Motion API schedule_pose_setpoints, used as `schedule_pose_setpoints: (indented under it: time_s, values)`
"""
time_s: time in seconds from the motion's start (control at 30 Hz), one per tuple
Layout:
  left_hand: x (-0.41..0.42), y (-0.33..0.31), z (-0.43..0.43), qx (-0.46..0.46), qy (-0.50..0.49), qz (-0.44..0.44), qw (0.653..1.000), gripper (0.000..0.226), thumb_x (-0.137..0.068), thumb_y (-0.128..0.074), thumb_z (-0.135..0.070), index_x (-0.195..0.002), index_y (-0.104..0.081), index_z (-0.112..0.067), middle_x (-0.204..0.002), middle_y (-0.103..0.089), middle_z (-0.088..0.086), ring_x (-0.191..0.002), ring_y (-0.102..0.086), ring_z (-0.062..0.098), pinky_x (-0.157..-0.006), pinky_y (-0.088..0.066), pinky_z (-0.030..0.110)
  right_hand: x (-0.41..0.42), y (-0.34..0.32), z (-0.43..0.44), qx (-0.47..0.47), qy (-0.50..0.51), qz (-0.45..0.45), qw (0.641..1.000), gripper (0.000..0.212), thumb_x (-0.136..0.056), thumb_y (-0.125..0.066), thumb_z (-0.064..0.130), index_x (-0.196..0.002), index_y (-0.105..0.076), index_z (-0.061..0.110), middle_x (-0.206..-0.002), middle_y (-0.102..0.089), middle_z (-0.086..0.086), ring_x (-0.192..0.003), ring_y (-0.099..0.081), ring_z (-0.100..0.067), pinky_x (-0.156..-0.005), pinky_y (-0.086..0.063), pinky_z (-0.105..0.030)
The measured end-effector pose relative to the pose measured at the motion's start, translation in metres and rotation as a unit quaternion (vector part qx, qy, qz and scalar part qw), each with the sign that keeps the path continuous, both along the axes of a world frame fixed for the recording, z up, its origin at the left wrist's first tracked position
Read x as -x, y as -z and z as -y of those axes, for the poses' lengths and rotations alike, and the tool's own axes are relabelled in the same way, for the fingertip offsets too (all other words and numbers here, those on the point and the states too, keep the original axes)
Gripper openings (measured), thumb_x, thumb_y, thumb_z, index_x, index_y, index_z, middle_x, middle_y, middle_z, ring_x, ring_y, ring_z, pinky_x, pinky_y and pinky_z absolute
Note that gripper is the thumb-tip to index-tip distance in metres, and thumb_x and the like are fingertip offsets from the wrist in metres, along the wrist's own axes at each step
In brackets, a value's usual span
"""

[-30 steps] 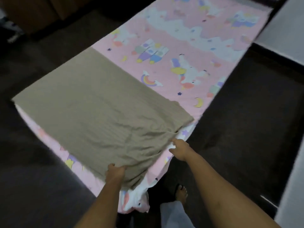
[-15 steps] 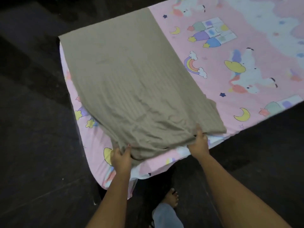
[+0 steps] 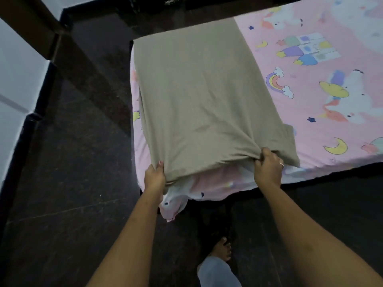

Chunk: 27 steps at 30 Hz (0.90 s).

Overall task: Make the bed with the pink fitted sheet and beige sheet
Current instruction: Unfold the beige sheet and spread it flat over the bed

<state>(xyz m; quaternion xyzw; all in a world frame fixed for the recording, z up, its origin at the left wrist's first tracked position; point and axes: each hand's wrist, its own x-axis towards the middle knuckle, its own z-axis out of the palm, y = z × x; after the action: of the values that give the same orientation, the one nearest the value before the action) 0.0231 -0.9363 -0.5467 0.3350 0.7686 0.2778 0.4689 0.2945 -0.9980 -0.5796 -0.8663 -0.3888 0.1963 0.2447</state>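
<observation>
Beige sheet [image 3: 203, 96] lies on the near end of the bed, on top of the pink sheet [image 3: 323, 83]. At its 7 o'clock the left hand [image 3: 154, 177] grips its near edge. At 5 o'clock the right hand [image 3: 268, 168] grips the same edge, bunching it. The pink sheet spreads toward 2 o'clock. A bare foot [image 3: 222, 250] stands on the dark floor [image 3: 72, 183].

We look into a dim room. Soft, even light falls on the beige sheet [image 3: 203, 90] and pink sheet [image 3: 298, 112]; the dark floor [image 3: 72, 183] shows a faint sheen. Edges bend outward, and fine detail is slightly blurred.
</observation>
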Motion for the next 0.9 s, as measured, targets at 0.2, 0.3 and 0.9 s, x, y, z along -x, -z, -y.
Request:
schedule_pose_setpoints:
  time_s: [0.2,0.3,0.9]
  values:
    - [0.023,-0.042,0.022,-0.039,0.001,0.053,0.998,0.026,-0.095,-0.056,-0.026,-0.112,-0.056,-0.007,-0.101,-0.061,0.011,-0.089,-0.06,0.027,-0.083,-0.053,0.043,-0.013,-0.038,0.023,0.097,-0.159,0.102,0.977,0.026,-0.092,-0.049,0.015,-0.118,-0.049,0.013,-0.104,-0.063,-0.017,-0.1,-0.058,-0.037,-0.086,-0.038,-0.04]
    - [0.03,-0.04,0.042,-0.039,0.001,0.017,0.999,0.025,-0.095,-0.056,-0.023,-0.112,-0.056,-0.005,-0.1,-0.06,0.012,-0.086,-0.058,0.026,-0.077,-0.05,0.036,-0.015,-0.044,0.032,0.183,-0.222,0.112,0.951,0.04,-0.096,-0.044,0.023,-0.136,-0.039,0.024,-0.117,-0.062,-0.012,-0.111,-0.056,-0.03,-0.094,-0.032,-0.037]
    - [0.077,0.028,0.172,0.094,0.053,-0.221,0.969,0.033,-0.093,-0.055,-0.03,-0.109,-0.059,-0.002,-0.109,-0.062,0.025,-0.101,-0.058,0.04,-0.078,-0.042,0.04,-0.003,0.0,0.119,0.365,-0.329,0.017,0.871,0.067,-0.084,-0.063,0.041,-0.141,-0.03,0.027,-0.135,-0.051,-0.008,-0.123,-0.049,-0.026,-0.097,-0.036,-0.037]
